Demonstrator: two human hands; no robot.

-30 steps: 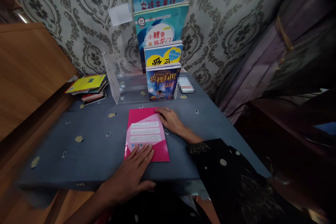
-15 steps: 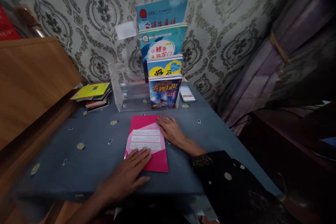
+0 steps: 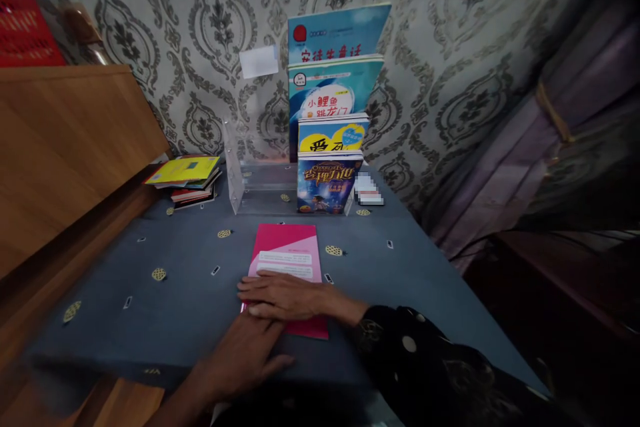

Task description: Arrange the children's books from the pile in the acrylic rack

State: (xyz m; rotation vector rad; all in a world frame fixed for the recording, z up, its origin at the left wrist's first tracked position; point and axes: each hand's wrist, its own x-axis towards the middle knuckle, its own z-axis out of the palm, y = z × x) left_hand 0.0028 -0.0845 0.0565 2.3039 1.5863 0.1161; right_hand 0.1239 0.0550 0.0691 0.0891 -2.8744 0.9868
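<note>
A pink book (image 3: 287,240) lies flat on the table in front of me, its printed text upside down. Across its middle rests my right hand (image 3: 283,295), open, with the fingers stretched to the left edge of the cover. My left hand (image 3: 250,343) lies at the book's lower left corner, thumb apart; its fingertips are hidden under my right hand. Behind the book, a clear acrylic rack (image 3: 265,202) holds several upright books in tiers. At its front stands a dark blue book (image 3: 327,187), with a blue and yellow book (image 3: 333,138) right behind it.
A stack of books (image 3: 187,173) with a yellow one on top sits at the back left, beside a wooden cabinet (image 3: 70,147). A blurred white item (image 3: 369,188) lies right of the rack. A patterned cloth (image 3: 185,300) covers the table. A curtain (image 3: 520,173) hangs at right.
My right hand has moved from the book's upper right edge down and left across its cover, over my left fingertips. My left hand stays at the lower left. The view has shifted slightly.
</note>
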